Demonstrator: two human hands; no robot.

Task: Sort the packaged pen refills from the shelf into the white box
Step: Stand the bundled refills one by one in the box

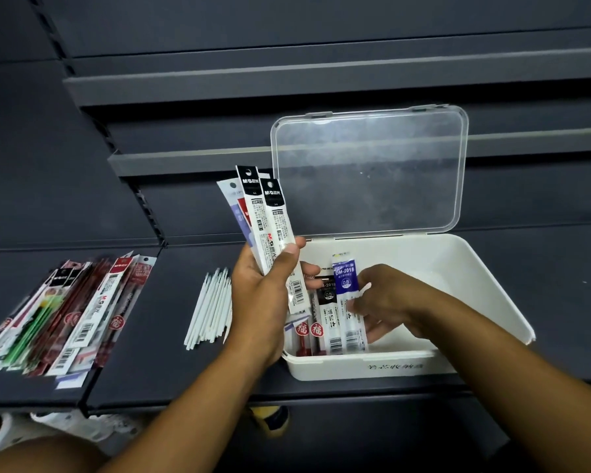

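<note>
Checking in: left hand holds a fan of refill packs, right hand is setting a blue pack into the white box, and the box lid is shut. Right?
Not quite: the clear lid stands open behind the white box, as the head view shows. The left hand does hold a fan of refill packs, and the right hand is at the blue pack.

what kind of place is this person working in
Probably a stationery shop or stockroom: dark slotted display shelving, a pile of retail-packed pen refills on the shelf, and a white box being filled.
</note>
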